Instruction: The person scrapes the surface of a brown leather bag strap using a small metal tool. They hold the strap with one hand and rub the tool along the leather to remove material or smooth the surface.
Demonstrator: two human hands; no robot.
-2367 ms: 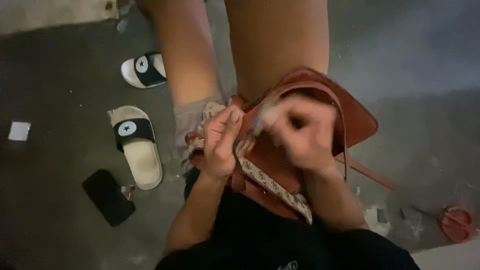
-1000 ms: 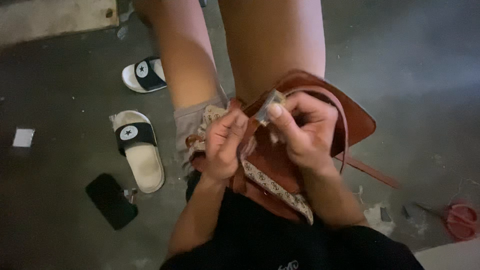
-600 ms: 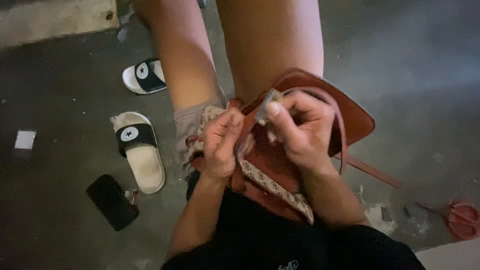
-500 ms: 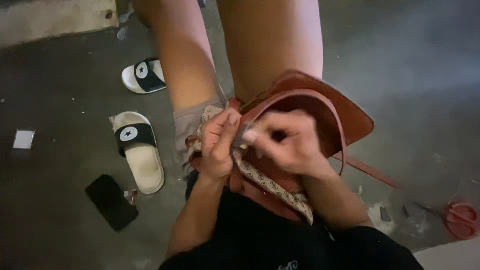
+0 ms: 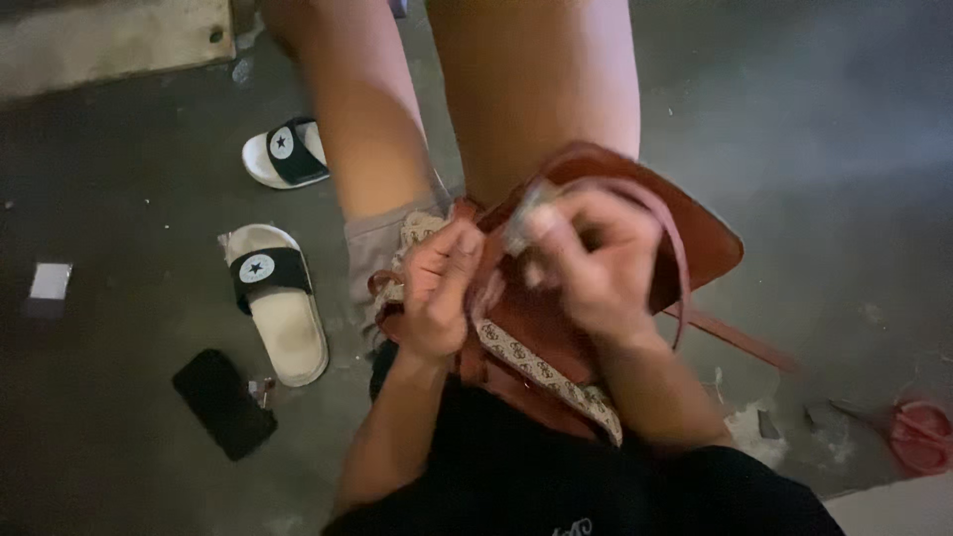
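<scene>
Head view: since a moment ago my right hand point(image 5: 594, 260) rose, fingers pinching a small silvery piece point(image 5: 523, 220) above the brown bag point(image 5: 635, 268).

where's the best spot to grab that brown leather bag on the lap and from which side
Probably the brown leather bag's thin strap, taken from the person's right. It trails clear of the bag there, slim enough for fingers to close around. The flat body offers only wide faces, and the left hand and right hand already crowd its near edge.
</scene>
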